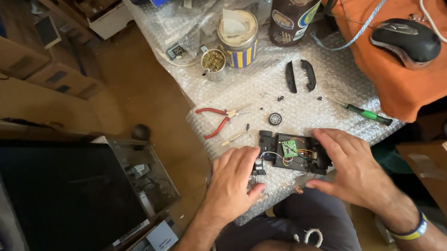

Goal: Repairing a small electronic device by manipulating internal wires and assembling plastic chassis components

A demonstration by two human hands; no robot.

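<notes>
A: Black plastic chassis (296, 154) low centre of frame, on the bubble wrap sheet (264, 87). Green circuit board (290, 148) and thin coloured wires exposed on top.

B: Handling?

A: Looks light, stiff shell, but board and wires seem fragile. Hold by the outer edges, I'd say, not the middle.

B: Hands?

A: Right hand (353, 167) lies over the chassis's right end, fingers spread, not clenched. Left hand (235, 178) at the left end, fingers loosely curled; can't tell if they pinch anything.

B: Hidden?

A: Right end under the palm; near edge behind both hands. Small loose wheel (275, 118) above; red pliers (217, 121) left; green screwdriver (367, 114) upper right. Tiny screws nearby too small to read.
</notes>
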